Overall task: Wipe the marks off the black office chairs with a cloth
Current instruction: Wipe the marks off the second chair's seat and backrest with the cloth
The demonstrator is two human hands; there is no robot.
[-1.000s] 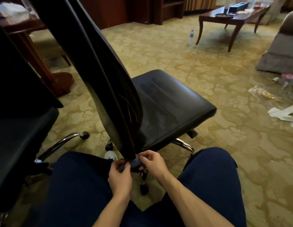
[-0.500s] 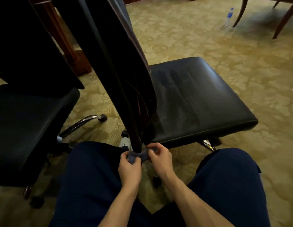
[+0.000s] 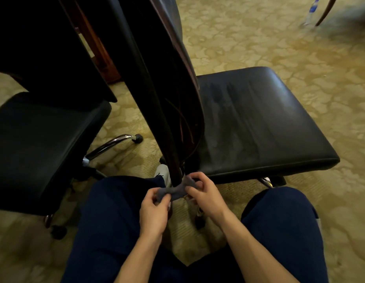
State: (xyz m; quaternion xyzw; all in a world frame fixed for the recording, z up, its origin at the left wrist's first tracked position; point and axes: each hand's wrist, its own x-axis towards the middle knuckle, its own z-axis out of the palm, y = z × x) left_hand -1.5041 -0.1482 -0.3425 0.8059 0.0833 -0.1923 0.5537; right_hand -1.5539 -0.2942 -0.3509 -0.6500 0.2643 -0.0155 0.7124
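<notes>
A black leather office chair (image 3: 259,123) stands in front of me, seen from behind, its backrest (image 3: 157,78) edge-on and its seat showing dull grey smears. A small grey-blue cloth (image 3: 175,190) is wrapped around the lower end of the backrest. My left hand (image 3: 155,211) pinches the cloth's left end, and my right hand (image 3: 204,197) pinches its right end. A second black chair (image 3: 38,144) stands on the left, close beside my left knee.
My dark-trousered knees frame both hands at the bottom. Chrome legs with castors (image 3: 137,138) stick out beneath both chairs. A water bottle (image 3: 311,11) and a curved table leg (image 3: 325,11) stand on the patterned carpet at the far right. A dark wooden pedestal (image 3: 100,56) is behind the chairs.
My head has tilted down and closer, so the chairs fill more of the view. Both hands stay at the base of the backrest, working the cloth around it.
</notes>
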